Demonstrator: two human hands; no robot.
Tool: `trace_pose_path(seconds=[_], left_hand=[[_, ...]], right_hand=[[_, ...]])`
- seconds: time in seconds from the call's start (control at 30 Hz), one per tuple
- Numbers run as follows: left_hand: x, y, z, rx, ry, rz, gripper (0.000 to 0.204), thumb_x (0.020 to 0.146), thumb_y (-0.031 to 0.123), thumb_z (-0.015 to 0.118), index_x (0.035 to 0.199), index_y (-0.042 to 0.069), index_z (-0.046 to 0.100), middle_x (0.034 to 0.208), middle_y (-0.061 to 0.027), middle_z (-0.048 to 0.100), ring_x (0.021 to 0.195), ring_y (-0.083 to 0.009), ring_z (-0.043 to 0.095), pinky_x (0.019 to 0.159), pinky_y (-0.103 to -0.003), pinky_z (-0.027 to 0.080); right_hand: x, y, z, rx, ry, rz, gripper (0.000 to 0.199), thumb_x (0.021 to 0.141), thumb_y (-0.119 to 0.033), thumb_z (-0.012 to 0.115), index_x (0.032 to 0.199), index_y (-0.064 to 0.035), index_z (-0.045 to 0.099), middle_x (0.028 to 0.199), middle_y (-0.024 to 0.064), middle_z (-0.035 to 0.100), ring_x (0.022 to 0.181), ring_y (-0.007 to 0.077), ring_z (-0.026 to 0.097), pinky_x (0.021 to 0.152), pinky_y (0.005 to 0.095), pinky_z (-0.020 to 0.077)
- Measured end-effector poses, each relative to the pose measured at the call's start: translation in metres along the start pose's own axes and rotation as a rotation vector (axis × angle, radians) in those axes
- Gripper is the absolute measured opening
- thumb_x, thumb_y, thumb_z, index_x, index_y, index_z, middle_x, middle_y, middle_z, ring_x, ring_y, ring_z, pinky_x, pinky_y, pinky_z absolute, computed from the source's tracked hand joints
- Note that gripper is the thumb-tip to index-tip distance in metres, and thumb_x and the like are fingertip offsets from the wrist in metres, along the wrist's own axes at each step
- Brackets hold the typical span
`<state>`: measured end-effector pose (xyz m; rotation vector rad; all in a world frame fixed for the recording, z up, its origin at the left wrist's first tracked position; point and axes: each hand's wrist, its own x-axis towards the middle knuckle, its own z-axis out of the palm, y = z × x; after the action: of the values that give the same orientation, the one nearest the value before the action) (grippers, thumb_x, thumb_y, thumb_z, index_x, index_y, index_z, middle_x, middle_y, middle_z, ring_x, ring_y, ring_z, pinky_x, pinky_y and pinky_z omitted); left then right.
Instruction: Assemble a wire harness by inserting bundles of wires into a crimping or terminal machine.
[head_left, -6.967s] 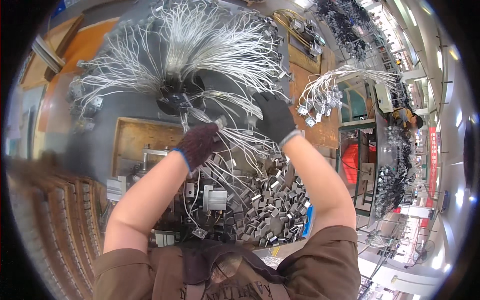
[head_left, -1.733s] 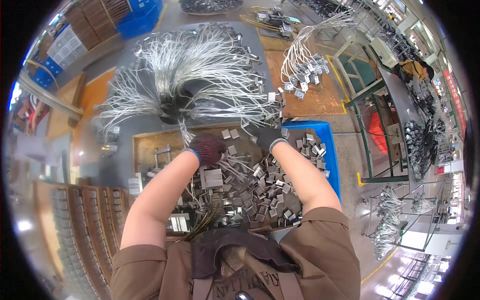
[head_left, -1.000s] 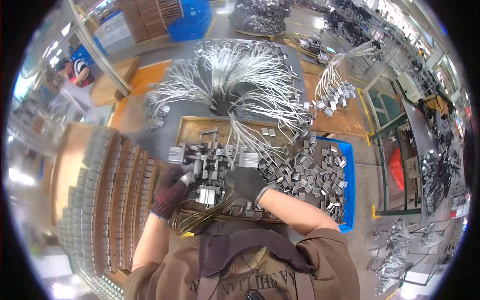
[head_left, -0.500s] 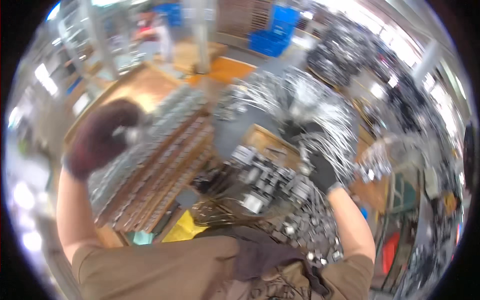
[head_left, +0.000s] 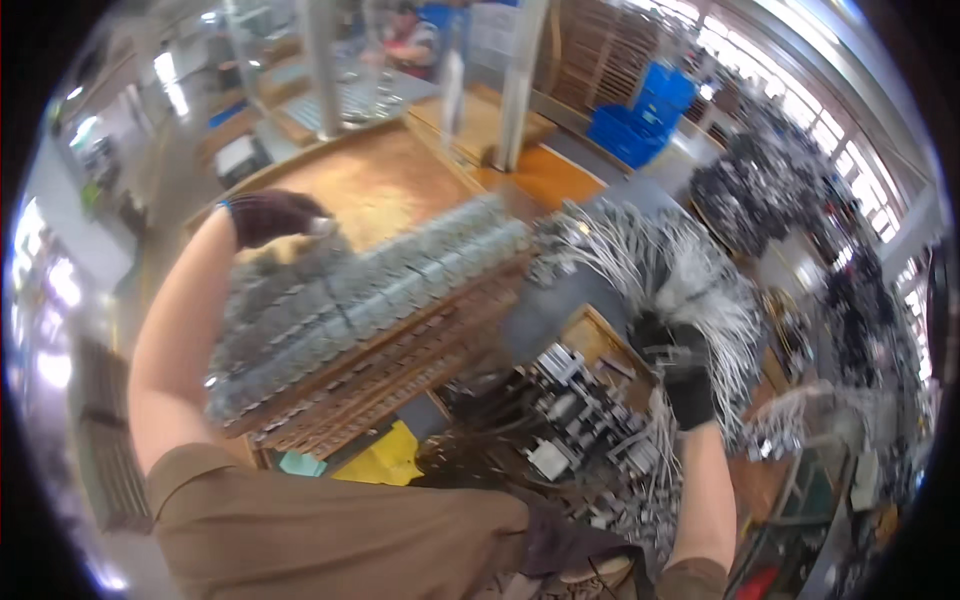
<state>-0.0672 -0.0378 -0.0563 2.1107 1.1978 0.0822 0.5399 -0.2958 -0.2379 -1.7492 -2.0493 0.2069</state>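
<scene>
Left hand: dark-red gloved (head_left: 275, 217), over the top wooden tray (head_left: 350, 190), fingers bent beside the grey metal pieces (head_left: 400, 265); blur hides whether they grip one.
Metal pieces: in rows along the tray's near side.
Right hand: black-gloved (head_left: 688, 378), at the gathered end of the white cables (head_left: 715, 290); cannot tell if its fingers are closed on any.
Cables: fanned over the grey table (head_left: 545, 315).
Metal fixture (head_left: 575, 410): between tray and right hand.
Yellow sheet (head_left: 380, 456): just below the tray stack.
</scene>
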Motion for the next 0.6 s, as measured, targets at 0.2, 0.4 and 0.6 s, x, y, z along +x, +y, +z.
trace_pose_path(seconds=[0.2, 0.4, 0.6], left_hand=[[0.0, -0.084, -0.018, -0.125, -0.077, -0.258, 0.029, 0.077, 0.003, 0.052, 0.105, 0.003, 0.06, 0.095, -0.0071, 0.059, 0.078, -0.0143, 0.056, 0.068, -0.031, 0.051], [0.048, -0.021, -0.004, -0.443, 0.071, 0.025, 0.03, 0.079, 0.01, 0.058, 0.109, 0.003, 0.058, 0.102, -0.0076, 0.058, 0.1, -0.0185, 0.053, 0.083, -0.031, 0.047], [0.104, 0.17, 0.062, -0.556, 0.232, 0.681, 0.036, 0.076, 0.017, 0.061, 0.109, 0.003, 0.053, 0.107, -0.0073, 0.054, 0.095, -0.0155, 0.054, 0.075, -0.027, 0.049]], right_hand=[[0.002, -0.125, 0.026, -0.361, -0.807, 0.135, 0.032, 0.078, -0.029, 0.052, 0.106, -0.0204, 0.063, 0.093, 0.0116, 0.065, 0.092, 0.0309, 0.061, 0.075, 0.043, 0.0481], [-0.02, -0.106, 0.02, -0.377, -1.101, 0.222, 0.034, 0.076, -0.022, 0.056, 0.108, -0.0123, 0.062, 0.106, 0.0112, 0.062, 0.097, 0.0295, 0.06, 0.08, 0.042, 0.0475], [-0.052, -0.101, -0.007, -0.161, -0.669, 0.345, 0.033, 0.076, -0.026, 0.058, 0.105, -0.0115, 0.06, 0.097, 0.0117, 0.061, 0.094, 0.0291, 0.06, 0.08, 0.0407, 0.0475]])
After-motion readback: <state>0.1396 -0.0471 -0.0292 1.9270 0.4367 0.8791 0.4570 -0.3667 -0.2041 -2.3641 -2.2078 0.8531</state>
